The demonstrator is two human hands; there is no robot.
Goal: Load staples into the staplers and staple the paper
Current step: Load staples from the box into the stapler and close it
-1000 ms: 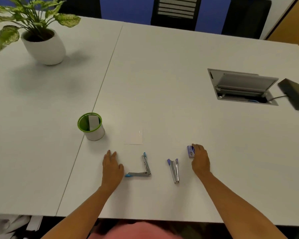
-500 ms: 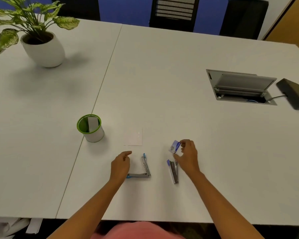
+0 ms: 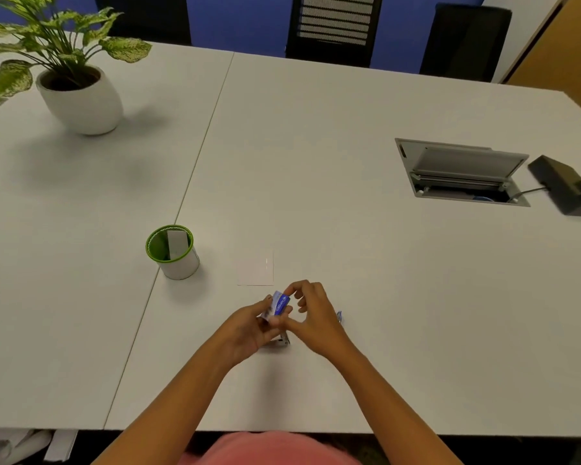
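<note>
The left hand (image 3: 249, 325) is curling its grip round the staple box (image 3: 279, 303), and the right hand (image 3: 316, 317) is pinching the box between thumb and forefinger. One stapler (image 3: 284, 340) is lying mostly hidden beneath them. A second stapler (image 3: 339, 316) is peeking out beside the right hand. The paper (image 3: 255, 270) is lying just beyond on the worktop (image 3: 349, 196).
</note>
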